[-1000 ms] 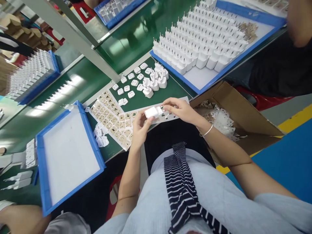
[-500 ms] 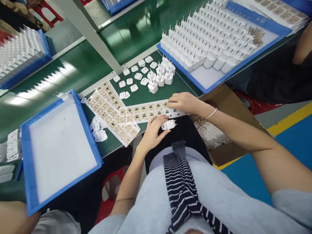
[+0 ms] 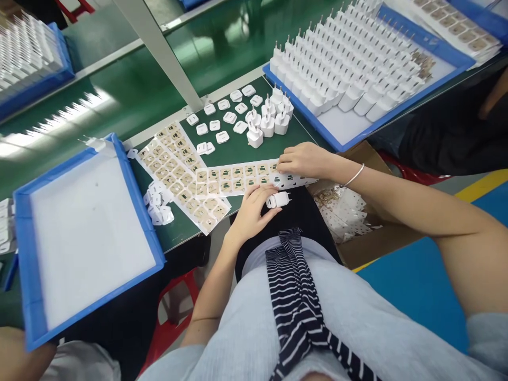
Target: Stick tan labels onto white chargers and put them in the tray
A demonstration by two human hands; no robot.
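My left hand (image 3: 254, 212) is closed on a white charger plug (image 3: 280, 199) at the table's front edge, with the pins pointing right. Just above it, a sheet of tan die-cut stickers (image 3: 238, 179) lies across the edge. The fingers of my right hand (image 3: 305, 160) are pressed together on the right part of that sheet; their tips hide what they pinch. Two more sticker sheets (image 3: 174, 174) overlap at its left. Behind the sheet stand several upright charger plugs (image 3: 267, 126), beside scattered white end caps (image 3: 223, 136).
A blue-rimmed tray (image 3: 397, 112) of upright plugs is at the upper right. Another blue-rimmed tray (image 3: 91, 233) with a white floor lies left. A pile of white pieces (image 3: 159, 203) sits between it and the sheets. An open carton (image 3: 367, 211) with scraps stands below right.
The view has shifted slightly, so the table's contents appear a little displaced. Both hands keep nearly the same pose, the left still around the charger plug, the right at the sticker sheet.
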